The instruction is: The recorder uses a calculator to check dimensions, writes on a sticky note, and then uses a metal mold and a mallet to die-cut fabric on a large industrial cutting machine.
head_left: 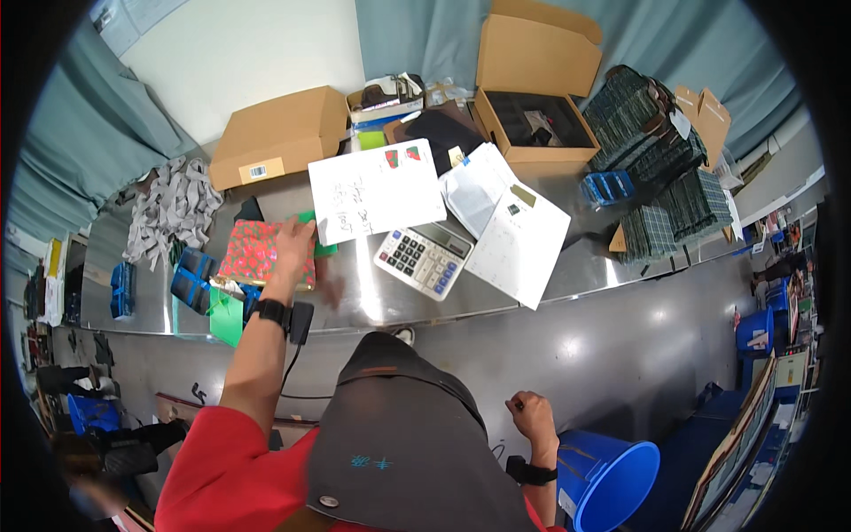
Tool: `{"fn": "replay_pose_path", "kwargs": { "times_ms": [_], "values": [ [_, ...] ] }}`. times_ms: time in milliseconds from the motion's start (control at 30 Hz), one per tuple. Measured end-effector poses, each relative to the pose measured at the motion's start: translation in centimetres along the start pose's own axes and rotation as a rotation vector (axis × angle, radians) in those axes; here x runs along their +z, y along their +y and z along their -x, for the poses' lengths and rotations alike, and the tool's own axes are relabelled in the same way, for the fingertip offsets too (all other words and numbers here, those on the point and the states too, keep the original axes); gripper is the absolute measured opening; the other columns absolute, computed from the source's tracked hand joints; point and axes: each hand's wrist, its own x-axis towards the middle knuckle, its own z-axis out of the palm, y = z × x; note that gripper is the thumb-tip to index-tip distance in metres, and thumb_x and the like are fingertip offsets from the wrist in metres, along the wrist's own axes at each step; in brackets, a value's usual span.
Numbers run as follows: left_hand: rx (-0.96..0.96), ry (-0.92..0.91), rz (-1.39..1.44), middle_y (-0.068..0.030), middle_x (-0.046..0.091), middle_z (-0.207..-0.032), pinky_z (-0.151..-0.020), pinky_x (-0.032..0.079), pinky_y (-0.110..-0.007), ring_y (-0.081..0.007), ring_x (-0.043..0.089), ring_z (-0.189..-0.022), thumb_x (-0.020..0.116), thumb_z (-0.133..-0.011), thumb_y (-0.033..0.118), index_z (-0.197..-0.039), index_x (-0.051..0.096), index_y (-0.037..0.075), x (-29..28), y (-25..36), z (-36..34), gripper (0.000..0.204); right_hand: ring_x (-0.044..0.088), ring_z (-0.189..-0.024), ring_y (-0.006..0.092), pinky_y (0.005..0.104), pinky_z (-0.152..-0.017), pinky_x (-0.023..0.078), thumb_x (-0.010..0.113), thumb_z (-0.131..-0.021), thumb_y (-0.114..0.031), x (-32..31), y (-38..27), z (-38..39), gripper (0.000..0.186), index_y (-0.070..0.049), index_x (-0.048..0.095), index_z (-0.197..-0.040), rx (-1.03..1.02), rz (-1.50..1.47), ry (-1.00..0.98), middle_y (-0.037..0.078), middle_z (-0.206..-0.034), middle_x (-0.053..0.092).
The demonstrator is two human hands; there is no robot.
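My left hand (293, 244) reaches over the steel table and closes on the right part of a red pouch (246, 251) with a green and pink pattern. Its fingertips are at the pouch's far edge. Green pieces (324, 249) show beside and behind that hand. Left of the pouch lie dark blue folded bundles (191, 278), with a bright green sheet (226, 319) hanging at the table edge. My right hand (532, 415) is held away from the table, curled closed above the floor; a small dark spot shows at its fingers, too small to name.
A calculator (424, 259), a white handwritten sheet (377, 195) and papers (519, 244) lie mid-table. Behind stand a closed carton (279, 137) and an open box (541, 152). Grey straps (173, 208) are heaped left, plaid stacks (651, 226) right. A blue bin (612, 483) stands by my right arm.
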Motion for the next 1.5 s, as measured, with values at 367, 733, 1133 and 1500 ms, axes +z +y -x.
{"fn": "replay_pose_path", "kwargs": {
  "times_ms": [367, 733, 1133, 1500],
  "values": [
    [0.097, -0.116, 0.319, -0.0073, 0.073, -0.097, -0.072, 0.055, -0.028, -0.0131, 0.067, -0.081, 0.065, -0.093, -0.005, -0.111, 0.066, -0.008, 4.1, 3.3, -1.1, 0.018, 0.07, -0.081, 0.0385, 0.0448, -0.074, 0.055, 0.075, -0.086, -0.022, -3.4, -4.2, -3.2, 0.02, -0.002, 0.074, -0.085, 0.221, -0.013, 0.078, 0.018, -0.082, 0.071],
    [0.771, -0.414, -0.23, -0.0164, 0.073, -0.112, -0.076, 0.06, -0.04, -0.0344, 0.073, -0.093, 0.062, -0.08, -0.008, -0.096, 0.061, 0.001, 2.6, 4.4, 7.6, 0.019, 0.071, -0.076, 0.0383, 0.0423, -0.07, 0.055, 0.076, -0.085, -0.022, -7.6, -9.6, -11.7, 0.022, -0.001, 0.075, -0.091, 0.211, 0.044, -0.114, 0.021, -0.078, 0.07],
    [0.079, -0.122, 0.089, -0.0162, 0.068, -0.084, -0.064, 0.051, -0.032, -0.0231, 0.064, -0.067, 0.065, -0.097, 0.005, -0.11, 0.058, -0.003, 4.8, 2.6, 4.6, 0.017, 0.067, -0.082, 0.039, 0.0448, -0.074, 0.052, 0.075, -0.085, -0.023, -8.1, -9.5, -14.9, 0.022, -0.001, 0.073, -0.086, 0.18, 0.032, -0.171, 0.018, -0.083, 0.069],
    [0.51, -0.261, -0.635, -0.0271, 0.068, -0.105, -0.082, 0.053, -0.053, -0.0483, 0.066, -0.093, 0.068, -0.089, 0.005, -0.119, 0.065, 0.001, 11.3, 7.9, -15.6, 0.031, 0.068, -0.078, 0.0392, 0.0462, -0.072, 0.053, 0.076, -0.085, -0.026, -6.0, -7.5, -11.6, 0.022, -0.004, 0.074, -0.085, 0.241, -0.001, -0.145, 0.018, -0.08, 0.07]
  ]
}}
